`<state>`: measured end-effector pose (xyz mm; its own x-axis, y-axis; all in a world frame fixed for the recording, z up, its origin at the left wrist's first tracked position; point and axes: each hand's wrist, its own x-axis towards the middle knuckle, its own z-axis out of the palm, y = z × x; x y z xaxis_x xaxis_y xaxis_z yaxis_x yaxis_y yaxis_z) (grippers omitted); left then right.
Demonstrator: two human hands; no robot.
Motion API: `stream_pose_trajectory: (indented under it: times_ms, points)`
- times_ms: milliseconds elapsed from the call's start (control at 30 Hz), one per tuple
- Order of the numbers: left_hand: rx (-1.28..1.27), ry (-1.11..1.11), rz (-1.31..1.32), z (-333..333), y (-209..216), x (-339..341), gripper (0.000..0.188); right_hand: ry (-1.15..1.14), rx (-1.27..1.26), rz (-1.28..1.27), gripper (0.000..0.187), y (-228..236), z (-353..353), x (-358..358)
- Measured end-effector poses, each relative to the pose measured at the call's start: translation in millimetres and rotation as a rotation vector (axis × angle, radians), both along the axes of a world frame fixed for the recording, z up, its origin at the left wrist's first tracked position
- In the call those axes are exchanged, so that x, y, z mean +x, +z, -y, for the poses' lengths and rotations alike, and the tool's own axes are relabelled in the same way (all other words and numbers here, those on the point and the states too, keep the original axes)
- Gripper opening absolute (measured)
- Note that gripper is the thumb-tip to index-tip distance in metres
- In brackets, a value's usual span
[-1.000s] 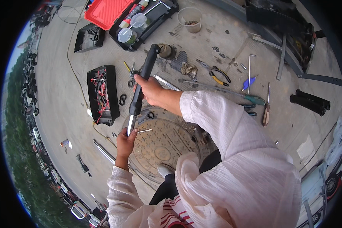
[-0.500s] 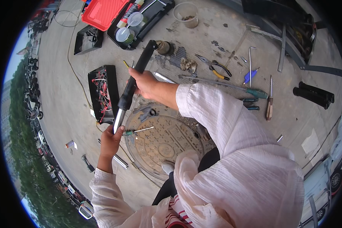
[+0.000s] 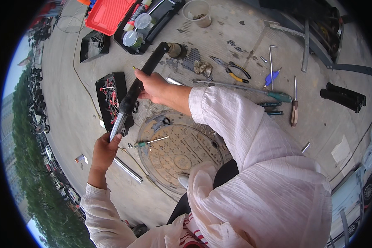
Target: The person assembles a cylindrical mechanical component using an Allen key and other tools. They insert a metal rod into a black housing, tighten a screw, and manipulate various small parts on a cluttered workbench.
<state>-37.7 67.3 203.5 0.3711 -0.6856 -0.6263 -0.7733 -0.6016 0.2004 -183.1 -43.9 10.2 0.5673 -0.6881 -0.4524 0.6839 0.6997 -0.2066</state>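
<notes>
Between my hands I hold a fork leg, a black tube with a chrome rod coming out of its lower end. My right hand is closed around the middle of the black tube, thumb along the top. Lower and to the left, my left hand grips the chrome rod, hiding its far end. The tube slants up to the right, its upper end close to a dirty metal can. A green-handled screwdriver lies right of my left hand, and a loose chrome tube lies below it.
Left of the fork leg stands a black tray of wires. Farther off are a toolbox with a red lid and a plastic tub. Pliers and screwdrivers lie right. A manhole cover is before me.
My left hand has moved left and slightly down with the chrome rod, so the fork leg's lower end has swung left. My right hand has shifted slightly left, still around the tube.
</notes>
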Motion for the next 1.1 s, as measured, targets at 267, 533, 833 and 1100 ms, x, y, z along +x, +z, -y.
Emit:
stream_pose_trajectory:
  times_ms: [267,533,833,1100]
  points:
    - [0.059,-0.004,-0.006,16,27,-12,0.041,0.018,-0.028,0.044,0.027,8,5,-5]
    - [0.134,0.002,0.025,35,48,-21,0.044,0.000,-0.060,0.083,0.020,10,8,-3]
    - [0.172,-0.037,0.070,53,65,-35,0.049,-0.021,-0.053,0.080,0.023,14,12,-6]
    - [0.217,-0.071,0.106,64,74,-41,0.049,-0.030,-0.067,0.115,0.026,13,15,-7]
